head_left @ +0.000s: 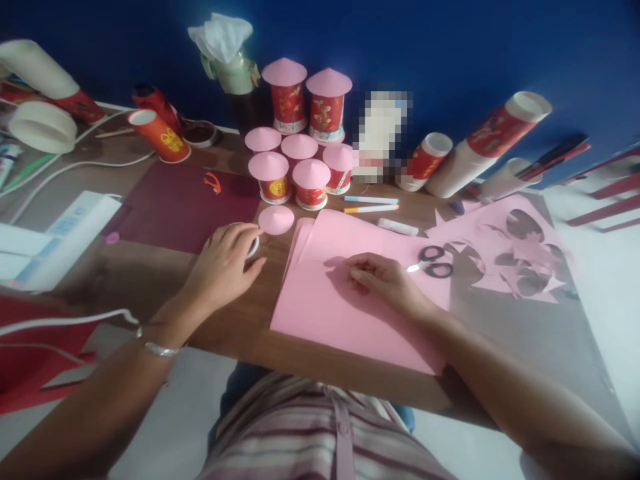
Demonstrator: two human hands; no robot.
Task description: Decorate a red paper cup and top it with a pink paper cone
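My left hand (225, 263) is curved over a white ring (255, 249), whose edge shows between its fingers and thumb; the rest of the ring is hidden. Just beyond lies a flat-looking pink paper cone (277, 220). My right hand (383, 280) is above a stack of pink paper sheets (320, 300), its fingers curled and pressed together; whatever is in them, if anything, is hidden. Black-handled scissors (431, 261) lie right of it, blades partly covered by the hand. Several small red cylinders topped with pink cones (311, 175) stand behind the paper.
Two taller cone-topped cylinders (327, 107) stand by the wall. Two markers (371, 204) and a white tube (398, 227) lie behind the sheets. Cut pink scraps (500, 247) spread at right. Orange snips (212, 183) rest on a maroon sheet (170, 207). Paper tubes (490, 143) stand at back right.
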